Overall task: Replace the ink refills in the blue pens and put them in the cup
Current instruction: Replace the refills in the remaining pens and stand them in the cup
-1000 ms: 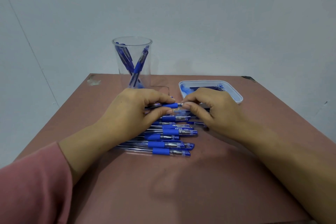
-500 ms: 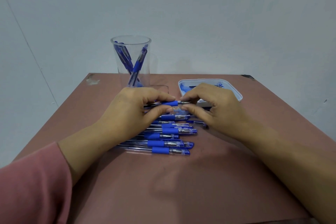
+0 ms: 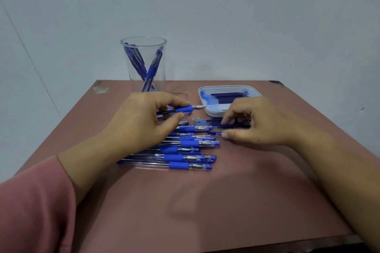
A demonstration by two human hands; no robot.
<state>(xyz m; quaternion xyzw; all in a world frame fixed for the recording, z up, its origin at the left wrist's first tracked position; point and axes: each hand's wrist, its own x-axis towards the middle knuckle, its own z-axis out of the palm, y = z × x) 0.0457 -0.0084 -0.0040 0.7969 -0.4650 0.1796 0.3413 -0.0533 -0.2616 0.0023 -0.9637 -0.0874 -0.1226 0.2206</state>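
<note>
left hand (image 3: 141, 121) pinched an uncapped pen (image 3: 181, 109) above the pile, right hand (image 3: 253, 121) open-fingered over loose refills (image 3: 232, 124) near the tray (image 3: 228, 90); best picked one singly, cup (image 3: 144, 63) waiting behind.

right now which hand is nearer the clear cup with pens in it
Left. The left hand sits just in front of the clear cup, holding an uncapped pen. The right hand is off to the cup's right, in front of the white tray.

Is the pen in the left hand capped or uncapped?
Uncapped: the blue-gripped clear pen held by the left hand shows a bare metal tip pointing toward the white plastic tray.
</note>
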